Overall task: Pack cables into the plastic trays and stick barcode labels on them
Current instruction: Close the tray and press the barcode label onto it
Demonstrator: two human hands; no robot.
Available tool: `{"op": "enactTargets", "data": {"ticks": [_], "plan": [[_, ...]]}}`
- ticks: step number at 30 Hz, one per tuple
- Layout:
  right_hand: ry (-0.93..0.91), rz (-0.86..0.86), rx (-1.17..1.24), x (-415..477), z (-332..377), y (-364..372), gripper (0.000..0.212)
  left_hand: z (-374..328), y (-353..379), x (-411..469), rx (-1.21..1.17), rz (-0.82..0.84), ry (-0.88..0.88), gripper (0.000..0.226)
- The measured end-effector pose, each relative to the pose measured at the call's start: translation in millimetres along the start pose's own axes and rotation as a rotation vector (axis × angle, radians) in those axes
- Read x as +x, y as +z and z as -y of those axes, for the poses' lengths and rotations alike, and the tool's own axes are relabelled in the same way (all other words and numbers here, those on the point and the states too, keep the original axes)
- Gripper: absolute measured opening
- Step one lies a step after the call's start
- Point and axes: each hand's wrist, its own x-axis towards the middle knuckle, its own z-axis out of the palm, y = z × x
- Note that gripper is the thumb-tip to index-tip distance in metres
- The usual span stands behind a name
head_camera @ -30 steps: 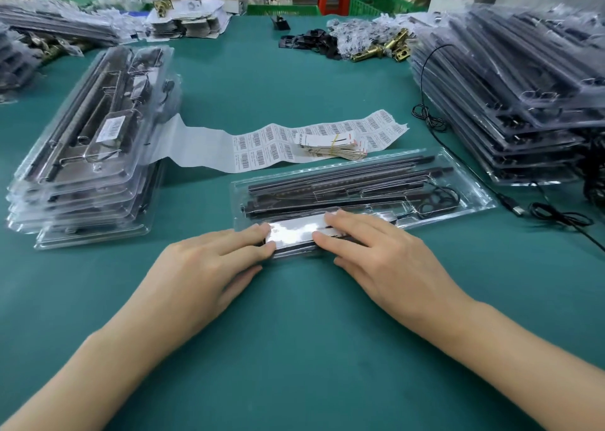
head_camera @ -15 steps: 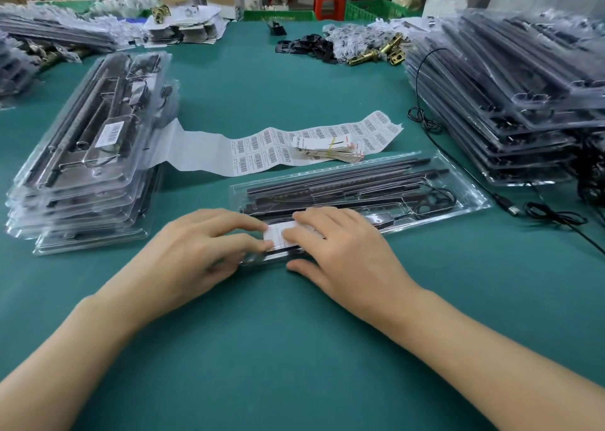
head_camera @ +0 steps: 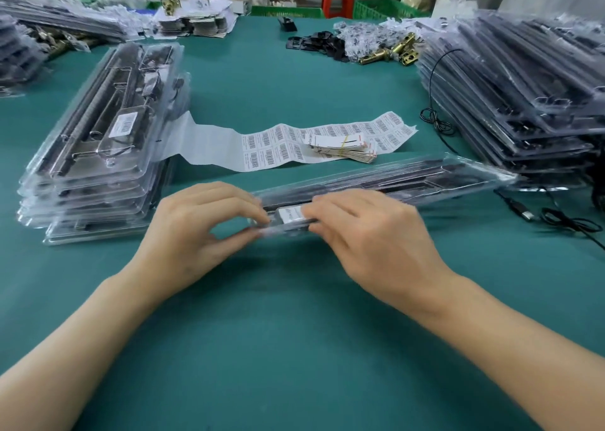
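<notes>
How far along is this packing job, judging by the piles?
Done: the left stack of clear plastic trays, its top one bearing a white label. In hand: the left hand and right hand grip a labelled clear tray. Left, probably: the tall right pile of trays and the barcode label strip.

I see a plastic tray [head_camera: 425,181], clear and shiny, a paper label strip [head_camera: 262,149], matt, a green table top [head_camera: 294,348], smooth and dull, gold metal parts [head_camera: 401,50], shiny.
</notes>
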Motion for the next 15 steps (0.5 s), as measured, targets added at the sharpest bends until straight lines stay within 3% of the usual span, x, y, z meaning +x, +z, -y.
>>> {"op": "enactTargets", "data": {"ticks": [4, 8, 15], "plan": [[-0.024, -0.044, 0.1, -10.2, -8.5, -24.9, 0.02, -19.7, -1.3, 5.8, -0.097, -0.064, 0.048, 0.01], [-0.071, -0.004, 0.064, -24.8, -3.2, -31.5, 0.029, -34.1, 6.3, 3.6, -0.023, -0.102, 0.143, 0.016], [-0.118, -0.229, 0.235, -26.5, 24.2, -12.7, 0.016, -48.6, 12.5, -2.3, 0.003, -0.054, 0.3, 0.015]]}}
